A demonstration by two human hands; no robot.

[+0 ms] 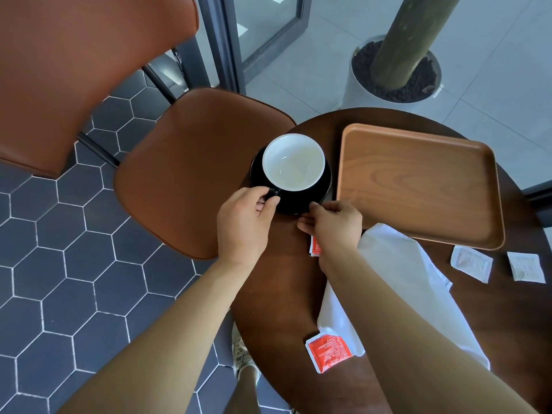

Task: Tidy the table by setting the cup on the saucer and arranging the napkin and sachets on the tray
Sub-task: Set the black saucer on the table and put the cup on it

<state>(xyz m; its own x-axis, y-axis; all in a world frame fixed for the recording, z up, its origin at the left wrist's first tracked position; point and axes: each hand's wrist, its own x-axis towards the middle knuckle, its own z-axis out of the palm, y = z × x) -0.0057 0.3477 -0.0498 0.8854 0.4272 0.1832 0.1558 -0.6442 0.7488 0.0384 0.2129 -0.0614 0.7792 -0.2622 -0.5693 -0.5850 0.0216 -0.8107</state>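
Note:
A black cup (294,163) with a white inside stands on the black saucer (324,186) at the table's left edge. My left hand (243,222) pinches the cup's handle. My right hand (334,221) touches the saucer's near rim with its fingertips. The wooden tray (418,186) lies bare to the right of the saucer. A white napkin (397,276) lies crumpled under my right forearm. One red sachet (328,351) lies near the front; another red sachet (315,249) peeks out beneath my right wrist. Two white sachets (471,263) (526,267) lie just in front of the tray.
The round dark wooden table (283,294) is small. A brown chair seat (191,171) sits right against its left edge, a second chair (74,70) farther left. A planter with a trunk (394,70) stands behind the table. My shoe (242,357) shows below.

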